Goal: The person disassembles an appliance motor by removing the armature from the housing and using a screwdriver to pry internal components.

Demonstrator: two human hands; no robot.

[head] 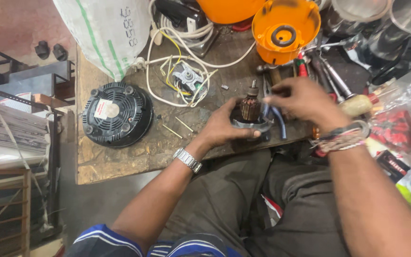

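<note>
the left hand [222, 127] is gripping a small motor [252, 115] with copper windings, fingers curled around its metal frame, close to the near edge of the wooden table [120, 162]. the right hand [300, 99] is hovering just above it, fingertips pinching a blue wire [278, 119]. a round black cover [116, 114] is lying to the left, with bare wood between. tools [329, 76] are crowding the right side.
</note>
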